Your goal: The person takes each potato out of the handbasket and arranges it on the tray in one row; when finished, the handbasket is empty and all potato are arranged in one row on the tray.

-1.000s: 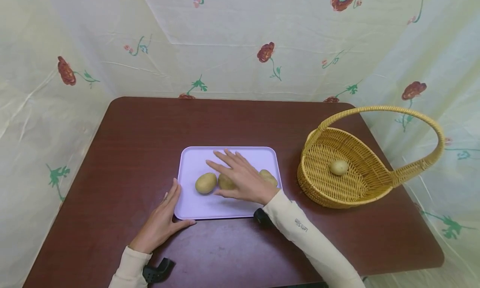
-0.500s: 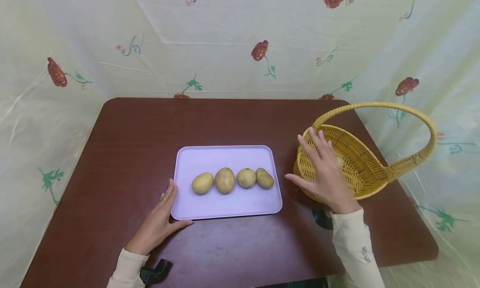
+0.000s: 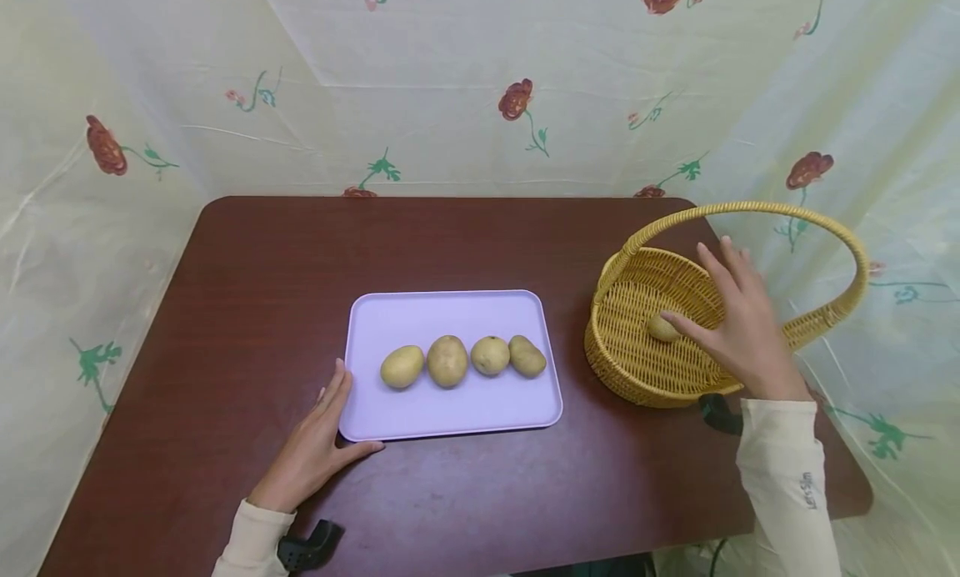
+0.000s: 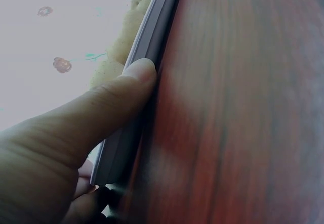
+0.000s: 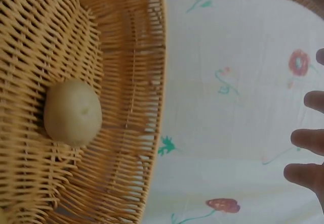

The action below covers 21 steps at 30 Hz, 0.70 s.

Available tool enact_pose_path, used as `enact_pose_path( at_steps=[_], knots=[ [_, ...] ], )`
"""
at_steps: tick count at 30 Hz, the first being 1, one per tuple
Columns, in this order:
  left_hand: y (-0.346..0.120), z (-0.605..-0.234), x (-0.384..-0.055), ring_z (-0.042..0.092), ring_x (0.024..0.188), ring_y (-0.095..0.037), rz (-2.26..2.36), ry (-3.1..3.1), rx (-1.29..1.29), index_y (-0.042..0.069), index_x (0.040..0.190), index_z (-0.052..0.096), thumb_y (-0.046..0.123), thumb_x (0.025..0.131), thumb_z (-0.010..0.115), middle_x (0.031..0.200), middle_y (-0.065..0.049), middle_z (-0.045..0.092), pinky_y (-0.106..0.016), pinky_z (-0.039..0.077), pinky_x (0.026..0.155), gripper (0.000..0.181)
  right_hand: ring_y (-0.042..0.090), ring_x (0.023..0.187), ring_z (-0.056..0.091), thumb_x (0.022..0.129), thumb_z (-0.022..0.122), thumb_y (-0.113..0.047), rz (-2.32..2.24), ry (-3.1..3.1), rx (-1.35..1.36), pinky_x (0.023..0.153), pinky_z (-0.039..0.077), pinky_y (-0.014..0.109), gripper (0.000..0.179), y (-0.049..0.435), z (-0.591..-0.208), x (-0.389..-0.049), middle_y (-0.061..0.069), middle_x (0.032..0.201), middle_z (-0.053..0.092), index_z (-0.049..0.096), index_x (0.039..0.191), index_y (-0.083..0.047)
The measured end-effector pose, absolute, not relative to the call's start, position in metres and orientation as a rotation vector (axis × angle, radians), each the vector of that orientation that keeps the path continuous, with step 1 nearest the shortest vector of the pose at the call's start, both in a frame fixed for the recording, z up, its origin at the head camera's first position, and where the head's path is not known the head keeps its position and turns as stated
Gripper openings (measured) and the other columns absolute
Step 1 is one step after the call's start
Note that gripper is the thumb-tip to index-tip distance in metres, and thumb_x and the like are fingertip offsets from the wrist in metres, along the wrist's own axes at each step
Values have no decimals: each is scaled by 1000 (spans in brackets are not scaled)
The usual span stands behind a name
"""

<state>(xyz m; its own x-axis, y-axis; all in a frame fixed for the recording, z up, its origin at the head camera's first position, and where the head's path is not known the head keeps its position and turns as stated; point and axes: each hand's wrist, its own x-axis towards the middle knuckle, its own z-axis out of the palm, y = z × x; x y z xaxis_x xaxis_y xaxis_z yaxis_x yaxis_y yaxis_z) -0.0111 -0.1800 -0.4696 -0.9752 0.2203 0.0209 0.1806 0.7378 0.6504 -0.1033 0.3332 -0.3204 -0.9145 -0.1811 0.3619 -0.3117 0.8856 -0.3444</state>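
My left hand (image 3: 311,448) rests at the near left corner of a lilac tray (image 3: 450,414). Its straight fingers lie along the left edge, and the thumb (image 4: 139,72) touches the front edge. Several potatoes (image 3: 447,362) sit in a row on the tray. Over the right part of a wicker basket (image 3: 637,385) hovers my right hand (image 3: 750,335), fingers spread and holding nothing. One potato (image 5: 73,113) lies on the basket's floor, partly covered by the right thumb in the head view.
The basket's tall arched handle (image 3: 750,208) rises on the far side of the right hand. Everything stands on a dark reddish-brown table (image 3: 420,243). Behind it hangs a pale flowered curtain (image 3: 450,77).
My right hand has moved right, from above the potatoes on the tray to above the basket. The left hand stays at the tray's corner. The head view has shifted slightly.
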Motion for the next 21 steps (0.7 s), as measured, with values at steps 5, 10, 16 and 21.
enact_pose_path(
  at_steps=[5,10,16,21],
  knots=[
    [-180,-469,-11,21,138,-49,1058,2864,325,-1,151,16,35,71,84,160,-15,4,-62,28,104,111,49,142,8,77,81,-31,552,-2751,366,113,7,61,92,348,-315,-118,17,158,15,30,152,-16],
    [-180,-470,-10,21,139,-48,1056,2868,325,-1,151,17,36,71,84,160,-15,5,-61,29,104,110,51,141,7,81,76,-38,487,-2891,365,111,8,65,91,354,-319,-133,18,159,12,25,153,-16],
    [-179,-468,-10,20,139,-48,1060,2855,313,0,152,17,38,72,83,160,-15,5,-61,29,104,110,51,141,4,83,73,-44,496,-3154,375,107,10,68,93,359,-341,-156,22,158,10,22,154,-13],
    [-179,-467,-10,19,140,-46,1056,2862,315,-1,151,18,36,72,83,160,-16,6,-60,29,105,109,52,136,21,84,71,-43,415,-3320,475,106,21,66,86,364,-357,-172,29,152,23,30,150,-5]
  ],
)
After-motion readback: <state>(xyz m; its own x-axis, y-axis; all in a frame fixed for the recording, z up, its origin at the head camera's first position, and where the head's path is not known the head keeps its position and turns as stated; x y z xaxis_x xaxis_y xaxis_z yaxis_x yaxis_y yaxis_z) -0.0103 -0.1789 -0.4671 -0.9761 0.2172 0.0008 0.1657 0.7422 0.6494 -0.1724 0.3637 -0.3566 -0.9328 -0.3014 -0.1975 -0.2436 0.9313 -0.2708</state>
